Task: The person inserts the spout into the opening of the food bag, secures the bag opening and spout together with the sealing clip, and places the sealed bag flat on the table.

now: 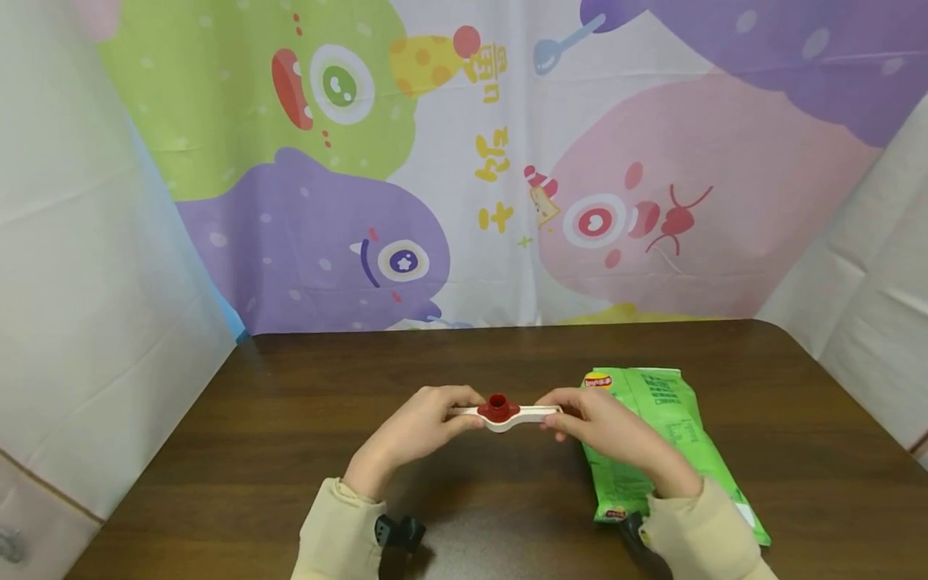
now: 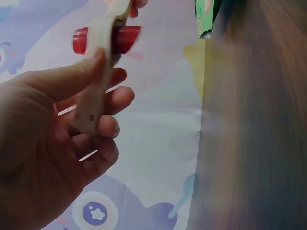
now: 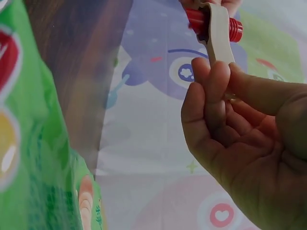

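Observation:
A white bag clip with a red spout at its middle is held level above the table, between my two hands. My left hand pinches its left end, thumb on the near side. The right hand pinches the opposite end between thumb and fingers. In the left wrist view the spout's red tube sticks out on both sides of the white bar. The right wrist view shows a threaded red mouth on one side. Parts of both clip ends are hidden by fingers.
A green chip bag lies on the right of the brown table, partly under my right forearm in the head view. Behind the table hangs a cartoon-print curtain, with pale sheets at the sides.

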The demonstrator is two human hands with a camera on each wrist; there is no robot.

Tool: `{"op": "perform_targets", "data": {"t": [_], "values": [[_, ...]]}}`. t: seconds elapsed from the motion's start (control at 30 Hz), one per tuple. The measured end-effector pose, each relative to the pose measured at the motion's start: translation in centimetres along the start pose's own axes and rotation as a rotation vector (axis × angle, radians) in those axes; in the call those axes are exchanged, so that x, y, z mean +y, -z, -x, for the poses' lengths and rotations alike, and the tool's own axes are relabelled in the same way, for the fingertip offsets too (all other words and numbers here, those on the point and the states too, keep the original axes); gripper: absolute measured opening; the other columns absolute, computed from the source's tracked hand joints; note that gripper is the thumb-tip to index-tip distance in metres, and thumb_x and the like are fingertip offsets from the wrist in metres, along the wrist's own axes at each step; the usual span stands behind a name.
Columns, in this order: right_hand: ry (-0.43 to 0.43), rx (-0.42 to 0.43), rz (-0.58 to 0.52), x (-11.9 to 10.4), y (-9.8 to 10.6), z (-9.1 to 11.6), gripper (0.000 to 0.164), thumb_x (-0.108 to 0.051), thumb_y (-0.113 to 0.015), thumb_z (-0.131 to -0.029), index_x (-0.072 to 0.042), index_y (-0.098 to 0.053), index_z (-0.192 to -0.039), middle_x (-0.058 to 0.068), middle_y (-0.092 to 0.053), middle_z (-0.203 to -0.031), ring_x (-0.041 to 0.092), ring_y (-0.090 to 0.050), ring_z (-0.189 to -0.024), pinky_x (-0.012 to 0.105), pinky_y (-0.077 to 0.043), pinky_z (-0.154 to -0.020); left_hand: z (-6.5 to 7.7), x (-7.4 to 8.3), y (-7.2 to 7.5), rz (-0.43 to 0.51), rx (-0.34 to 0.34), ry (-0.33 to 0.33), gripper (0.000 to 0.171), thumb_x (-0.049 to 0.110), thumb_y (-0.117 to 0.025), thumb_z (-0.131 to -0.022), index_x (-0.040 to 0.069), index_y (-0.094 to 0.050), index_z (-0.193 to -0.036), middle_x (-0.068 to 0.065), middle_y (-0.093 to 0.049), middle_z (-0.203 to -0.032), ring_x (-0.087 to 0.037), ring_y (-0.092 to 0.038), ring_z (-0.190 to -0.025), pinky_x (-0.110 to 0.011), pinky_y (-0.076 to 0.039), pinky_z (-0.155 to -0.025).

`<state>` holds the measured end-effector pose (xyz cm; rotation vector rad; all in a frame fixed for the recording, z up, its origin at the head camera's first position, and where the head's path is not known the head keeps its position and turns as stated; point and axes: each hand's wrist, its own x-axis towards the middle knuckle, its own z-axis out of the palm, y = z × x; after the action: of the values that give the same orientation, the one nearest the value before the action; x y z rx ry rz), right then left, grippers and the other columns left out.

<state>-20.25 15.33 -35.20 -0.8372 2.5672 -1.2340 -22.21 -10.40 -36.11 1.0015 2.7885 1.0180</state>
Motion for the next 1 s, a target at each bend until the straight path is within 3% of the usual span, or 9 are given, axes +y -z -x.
{"op": "perform_targets", "data": {"t": [0.17, 0.3, 0.43, 0.63, 0.87, 1.0], "values": [[0.002, 0.037, 0.015, 0.12, -0.16, -0.20, 0.018, -0.015, -0.054, -0.091, -0.006, -0.063, -0.104, -0.002, -0.061, -0.076, 0.005, -0.051, -0.062, 0.020, -0.035, -0.048, -0.13, 0.31, -0.21, 0.070, 0.021, 0.015, 0.021, 0.031, -0.063, -0.084, 0.017, -0.065, -0.100, 0.010, -0.064, -0.092, -0.002, -0.058, -0.080, -0.022, -0.048, -0.072], [0.030, 0.062, 0.031, 0.18, -0.35, -0.34, 0.018, -0.014, -0.055, -0.090, -0.005, -0.064, -0.104, -0.002, -0.064, -0.080, 0.003, -0.053, -0.063, 0.021, -0.041, -0.052, -0.26, 0.52, -0.52, 0.095, 0.041, 0.008, 0.024, 0.033, -0.061, -0.085, 0.017, -0.063, -0.103, 0.009, -0.063, -0.094, -0.002, -0.059, -0.081, -0.022, -0.048, -0.073], [0.048, 0.081, 0.042, 0.19, -0.51, -0.42, 0.020, -0.016, -0.056, -0.090, -0.007, -0.064, -0.105, -0.002, -0.064, -0.079, 0.003, -0.054, -0.063, 0.022, -0.042, -0.053, -0.36, 0.66, -0.79, 0.103, 0.068, -0.016, 0.027, 0.033, -0.060, -0.086, 0.018, -0.060, -0.108, 0.011, -0.062, -0.095, -0.001, -0.059, -0.082, -0.024, -0.048, -0.076], [0.042, 0.107, 0.067, 0.18, -0.55, -0.46, 0.021, -0.020, -0.057, -0.089, -0.010, -0.065, -0.106, -0.003, -0.060, -0.069, 0.004, -0.050, -0.058, 0.021, -0.033, -0.047, -0.38, 0.94, -0.88, 0.140, 0.091, -0.072, 0.021, 0.024, -0.059, -0.088, 0.018, -0.057, -0.108, 0.009, -0.059, -0.099, -0.003, -0.060, -0.092, -0.025, -0.049, -0.082], [0.050, 0.091, 0.053, 0.15, -0.66, -0.63, 0.021, -0.018, -0.058, -0.089, -0.010, -0.065, -0.107, 0.000, -0.063, -0.070, 0.005, -0.050, -0.056, 0.019, -0.029, -0.045, -0.35, 0.70, -0.84, 0.147, 0.106, -0.096, 0.019, 0.019, -0.061, -0.087, 0.019, -0.060, -0.106, 0.010, -0.056, -0.095, -0.005, -0.056, -0.087, -0.024, -0.049, -0.076], [0.036, 0.052, 0.014, 0.03, -0.54, -0.55, 0.024, -0.018, -0.057, -0.089, -0.008, -0.064, -0.110, 0.000, -0.062, -0.070, 0.004, -0.041, -0.050, 0.019, -0.026, -0.044, -0.28, 0.46, -0.77, 0.174, 0.076, -0.112, 0.020, 0.018, -0.060, -0.087, 0.018, -0.060, -0.107, 0.008, -0.055, -0.095, -0.007, -0.055, -0.085, -0.024, -0.049, -0.072]]}}
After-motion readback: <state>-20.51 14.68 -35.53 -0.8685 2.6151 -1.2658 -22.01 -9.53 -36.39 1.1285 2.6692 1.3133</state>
